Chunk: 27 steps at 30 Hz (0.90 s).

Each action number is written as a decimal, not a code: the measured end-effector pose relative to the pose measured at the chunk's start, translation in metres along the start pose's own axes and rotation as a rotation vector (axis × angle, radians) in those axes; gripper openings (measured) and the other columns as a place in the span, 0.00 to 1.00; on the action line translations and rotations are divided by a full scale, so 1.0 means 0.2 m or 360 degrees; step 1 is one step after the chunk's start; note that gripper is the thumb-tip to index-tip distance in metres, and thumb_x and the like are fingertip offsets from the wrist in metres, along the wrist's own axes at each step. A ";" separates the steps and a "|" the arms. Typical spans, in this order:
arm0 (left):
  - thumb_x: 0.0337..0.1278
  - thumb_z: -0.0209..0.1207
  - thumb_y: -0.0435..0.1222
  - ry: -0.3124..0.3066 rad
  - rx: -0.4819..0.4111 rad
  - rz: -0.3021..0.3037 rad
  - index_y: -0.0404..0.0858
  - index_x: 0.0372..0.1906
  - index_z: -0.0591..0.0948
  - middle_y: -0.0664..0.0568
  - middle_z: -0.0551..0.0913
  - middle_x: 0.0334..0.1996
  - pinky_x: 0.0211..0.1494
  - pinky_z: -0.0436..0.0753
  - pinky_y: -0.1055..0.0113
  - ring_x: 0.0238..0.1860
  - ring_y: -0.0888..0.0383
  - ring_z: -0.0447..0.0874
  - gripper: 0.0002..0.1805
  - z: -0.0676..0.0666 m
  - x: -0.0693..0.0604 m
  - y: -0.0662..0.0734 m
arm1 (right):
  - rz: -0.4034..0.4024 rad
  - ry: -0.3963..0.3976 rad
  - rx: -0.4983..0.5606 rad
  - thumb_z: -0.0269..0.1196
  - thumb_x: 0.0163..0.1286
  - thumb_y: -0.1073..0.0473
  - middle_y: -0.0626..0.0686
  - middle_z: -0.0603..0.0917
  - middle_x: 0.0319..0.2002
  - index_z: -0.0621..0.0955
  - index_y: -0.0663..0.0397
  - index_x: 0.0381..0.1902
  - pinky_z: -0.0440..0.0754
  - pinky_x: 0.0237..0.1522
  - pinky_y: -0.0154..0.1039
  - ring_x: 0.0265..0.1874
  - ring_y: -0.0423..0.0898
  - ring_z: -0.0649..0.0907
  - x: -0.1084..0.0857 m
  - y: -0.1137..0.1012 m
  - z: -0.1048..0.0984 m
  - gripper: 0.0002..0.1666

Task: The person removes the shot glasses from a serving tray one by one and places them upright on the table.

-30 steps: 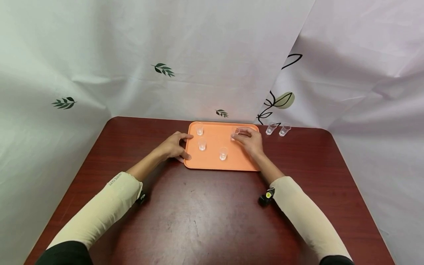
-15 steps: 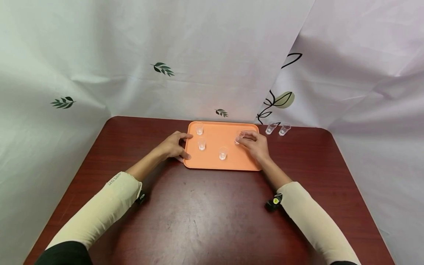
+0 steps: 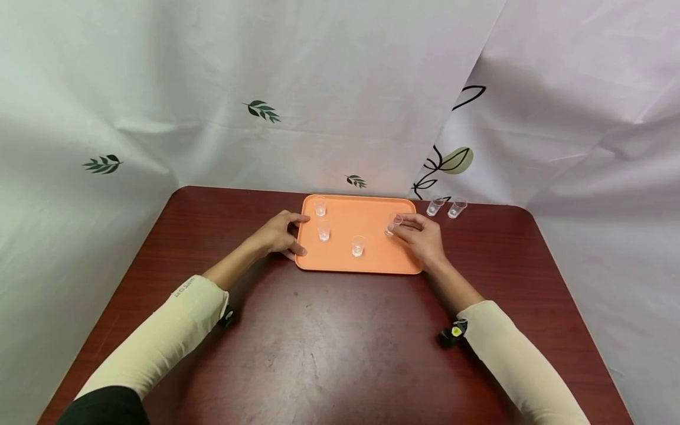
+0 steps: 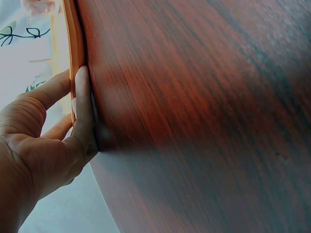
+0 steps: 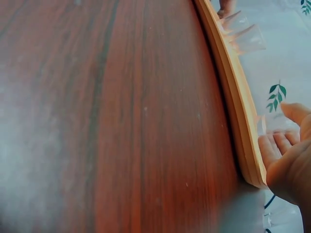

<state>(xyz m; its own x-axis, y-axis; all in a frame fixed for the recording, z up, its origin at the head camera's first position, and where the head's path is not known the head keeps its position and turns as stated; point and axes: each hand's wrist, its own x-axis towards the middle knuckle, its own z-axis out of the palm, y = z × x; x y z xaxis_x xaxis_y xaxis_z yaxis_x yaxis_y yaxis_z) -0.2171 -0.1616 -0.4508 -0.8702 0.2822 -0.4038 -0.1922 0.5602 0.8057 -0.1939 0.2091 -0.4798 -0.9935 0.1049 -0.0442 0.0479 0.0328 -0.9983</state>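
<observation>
My left hand (image 3: 276, 234) grips the left rim of an orange tray (image 3: 345, 264). In the left wrist view, the fingers of that left hand (image 4: 48, 131) lie on both sides of the tray's edge (image 4: 74, 43). Toward the tray's right end, my right hand (image 3: 422, 236) pinches a small clear plastic cup (image 3: 392, 226) by its side, low over the tray. The right wrist view shows only a sliver of this cup (image 5: 261, 125) beyond the rim, beside the right hand (image 5: 291, 150). Whether its base touches the tray is hard to tell.
On the tray stand three more clear cups: one at back left (image 3: 320, 206), one below it (image 3: 324, 231), one at front middle (image 3: 358, 246). Two others, a nearer cup (image 3: 434, 206) and a farther cup (image 3: 457, 208), stand right of the tray. A patterned curtain (image 3: 340, 118) hangs behind the table.
My right hand has moved right and slightly toward me across the tray, taking the pinched cup along. The left hand, the tray and the other cups have stayed put.
</observation>
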 end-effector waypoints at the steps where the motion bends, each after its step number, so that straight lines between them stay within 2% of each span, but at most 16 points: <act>1: 0.54 0.80 0.19 -0.0001 0.0000 0.0002 0.40 0.87 0.71 0.37 0.63 0.74 0.35 1.00 0.57 0.37 0.49 0.87 0.54 0.00 0.00 0.00 | 0.0003 0.0002 0.0012 0.80 0.69 0.69 0.36 0.92 0.39 0.86 0.75 0.63 0.95 0.50 0.26 0.43 0.32 0.92 0.00 0.00 -0.01 0.28; 9: 0.54 0.80 0.19 -0.0007 -0.0004 -0.0006 0.40 0.87 0.71 0.37 0.63 0.74 0.35 1.00 0.57 0.36 0.49 0.87 0.54 0.00 0.01 0.00 | 0.0025 0.0034 0.0044 0.79 0.70 0.70 0.35 0.93 0.38 0.84 0.77 0.65 0.95 0.48 0.26 0.42 0.32 0.92 -0.04 -0.03 -0.09 0.29; 20: 0.54 0.79 0.18 -0.0006 0.0005 -0.0006 0.40 0.86 0.72 0.37 0.63 0.74 0.35 1.00 0.57 0.36 0.49 0.87 0.53 0.00 0.02 0.00 | 0.0007 0.0061 -0.0051 0.80 0.70 0.66 0.34 0.93 0.38 0.86 0.73 0.65 0.96 0.45 0.27 0.42 0.31 0.92 -0.06 -0.02 -0.19 0.29; 27: 0.55 0.79 0.19 -0.0016 -0.0001 0.0003 0.40 0.87 0.71 0.37 0.64 0.73 0.34 1.00 0.57 0.36 0.49 0.86 0.54 0.00 0.01 0.00 | 0.0005 0.0115 -0.0029 0.81 0.70 0.65 0.36 0.95 0.41 0.86 0.73 0.66 0.94 0.50 0.24 0.45 0.30 0.93 -0.07 -0.02 -0.24 0.30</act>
<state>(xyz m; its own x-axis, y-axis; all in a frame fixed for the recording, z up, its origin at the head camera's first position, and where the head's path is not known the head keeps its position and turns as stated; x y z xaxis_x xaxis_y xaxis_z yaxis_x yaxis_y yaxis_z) -0.2188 -0.1608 -0.4523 -0.8659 0.2913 -0.4066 -0.1908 0.5590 0.8069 -0.1754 0.2561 -0.4729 -0.9834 0.1762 -0.0442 0.0538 0.0503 -0.9973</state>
